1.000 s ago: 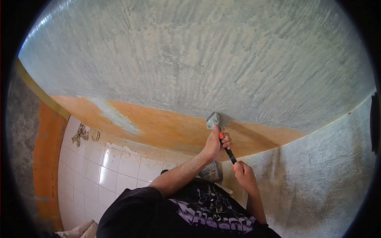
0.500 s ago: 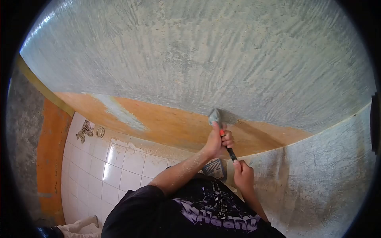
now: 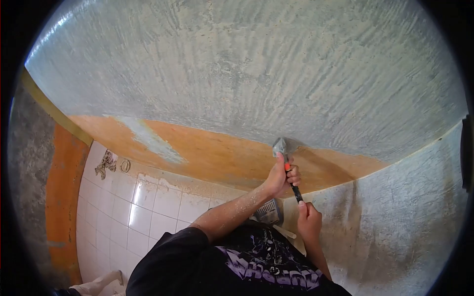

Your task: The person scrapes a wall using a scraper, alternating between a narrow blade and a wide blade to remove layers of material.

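Note:
A scraper (image 3: 280, 146) with a dusty metal head and a black handle marked in orange-red rests against the wall. Its head lies where the scored grey surface (image 3: 237, 89) meets the orange painted strip (image 3: 207, 143). My left hand (image 3: 284, 179) wraps the handle just behind the head, with the thumb stretched along it toward the metal. Farther back, my right hand (image 3: 310, 220) is closed around the handle's end, thumb on top. Pale dust speckles my left forearm.
White tiles (image 3: 140, 217) cover the floor at left, with a crumpled rag (image 3: 105, 164) and a ring-shaped object (image 3: 125, 165) near the wall. A grey-blue tray (image 3: 269, 212) lies partly hidden beside my body. At right, a stained grey side wall (image 3: 385, 212) forms a corner.
Both hands and the scraper have shifted right and slightly down along the boundary between grey and orange. The grip of each hand looks the same.

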`<state>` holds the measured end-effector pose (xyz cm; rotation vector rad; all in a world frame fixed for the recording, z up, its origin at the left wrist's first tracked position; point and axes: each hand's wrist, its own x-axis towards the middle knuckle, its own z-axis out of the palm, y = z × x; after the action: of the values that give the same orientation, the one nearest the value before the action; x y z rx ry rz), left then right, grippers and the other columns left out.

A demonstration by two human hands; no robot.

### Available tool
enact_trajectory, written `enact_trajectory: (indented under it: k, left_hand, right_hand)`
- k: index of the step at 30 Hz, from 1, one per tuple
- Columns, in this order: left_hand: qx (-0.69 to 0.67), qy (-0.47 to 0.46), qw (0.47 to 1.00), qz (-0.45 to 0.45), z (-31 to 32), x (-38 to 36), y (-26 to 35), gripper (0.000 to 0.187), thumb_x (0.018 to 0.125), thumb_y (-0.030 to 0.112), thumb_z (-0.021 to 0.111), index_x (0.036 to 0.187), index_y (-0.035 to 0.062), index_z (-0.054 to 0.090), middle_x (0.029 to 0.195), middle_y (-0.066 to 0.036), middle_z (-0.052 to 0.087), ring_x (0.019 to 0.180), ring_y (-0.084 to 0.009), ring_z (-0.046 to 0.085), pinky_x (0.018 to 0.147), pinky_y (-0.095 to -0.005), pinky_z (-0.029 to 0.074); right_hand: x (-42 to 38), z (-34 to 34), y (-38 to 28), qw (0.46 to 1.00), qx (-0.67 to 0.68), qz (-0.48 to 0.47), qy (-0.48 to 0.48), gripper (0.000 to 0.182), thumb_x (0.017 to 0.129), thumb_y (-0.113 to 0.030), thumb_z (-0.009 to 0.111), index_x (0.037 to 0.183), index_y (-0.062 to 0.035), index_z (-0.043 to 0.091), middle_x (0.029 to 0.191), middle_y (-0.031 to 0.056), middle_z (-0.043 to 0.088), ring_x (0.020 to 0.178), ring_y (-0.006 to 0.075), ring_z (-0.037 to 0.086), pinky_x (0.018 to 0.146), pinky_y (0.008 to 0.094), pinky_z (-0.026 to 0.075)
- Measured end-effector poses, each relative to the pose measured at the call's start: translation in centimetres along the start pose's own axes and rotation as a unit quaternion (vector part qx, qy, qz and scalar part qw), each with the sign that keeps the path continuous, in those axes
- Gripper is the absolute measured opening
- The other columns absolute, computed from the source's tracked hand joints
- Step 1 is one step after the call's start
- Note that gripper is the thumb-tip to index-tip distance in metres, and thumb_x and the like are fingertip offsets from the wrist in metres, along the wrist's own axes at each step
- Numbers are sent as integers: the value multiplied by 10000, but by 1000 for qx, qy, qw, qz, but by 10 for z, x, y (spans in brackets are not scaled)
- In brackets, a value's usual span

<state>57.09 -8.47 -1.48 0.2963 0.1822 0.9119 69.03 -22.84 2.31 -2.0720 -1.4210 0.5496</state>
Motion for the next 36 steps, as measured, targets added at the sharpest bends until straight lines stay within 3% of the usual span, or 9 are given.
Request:
enact_trajectory:
  k: [6, 12, 16, 23, 27, 33, 36]
  left_hand:
    - [18, 1, 999, 42, -8, -9, 17, 552, 943, 723, 208, 933, 185, 331, 628, 39, 236, 547, -106, 256, 570, -297, 324]
    - [22, 15, 999, 26, 0, -5, 8, 558, 934, 728, 192, 931, 188, 336, 629, 43, 228, 546, -107, 244, 574, -296, 320]
    - [47, 11, 998, 51, -4, -14, 26, 561, 928, 734, 201, 923, 191, 338, 631, 44, 228, 556, -110, 254, 576, -295, 319]
    - [24, 23, 999, -9, 1, -1, 0, 552, 939, 726, 221, 957, 189, 347, 628, 35, 238, 541, -110, 267, 584, -312, 348]
    - [37, 11, 998, 41, -12, -14, 29, 567, 931, 729, 208, 938, 179, 344, 629, 36, 234, 556, -109, 254, 593, -310, 329]
    - [40, 3, 999, -13, -9, -2, 2, 551, 940, 718, 207, 938, 184, 343, 647, 29, 265, 579, -117, 275, 608, -310, 340]
    - [32, 19, 999, 8, -9, -7, 10, 543, 945, 712, 211, 935, 185, 343, 657, 26, 273, 588, -121, 284, 612, -311, 342]
  right_hand:
    - [6, 5, -15, 998, -57, -29, -10, 351, 972, -350, 556, 815, -44, 630, 657, 211, 611, 646, 431, 618, 567, 476, 451]
    - [2, 0, -9, 1000, -11, 18, -17, 364, 972, -359, 560, 789, -48, 615, 640, 208, 601, 637, 430, 611, 562, 478, 442]
    - [7, 10, -19, 999, -34, -26, -9, 376, 972, -358, 561, 785, -36, 610, 637, 209, 597, 624, 436, 602, 550, 471, 437]
    - [4, 11, -1, 1000, -23, 4, 1, 378, 965, -375, 570, 795, -41, 615, 640, 216, 595, 641, 438, 608, 562, 483, 441]
    - [8, 20, -18, 1000, -24, -13, -11, 383, 967, -374, 567, 784, -41, 616, 642, 216, 598, 644, 433, 614, 563, 483, 443]
    - [1, 14, 5, 1000, -6, 15, 6, 374, 971, -362, 562, 791, -38, 617, 645, 215, 601, 639, 429, 616, 564, 483, 447]
    - [4, 13, -6, 1000, -22, -1, 2, 373, 971, -355, 566, 799, -28, 620, 650, 217, 605, 633, 423, 617, 566, 479, 447]
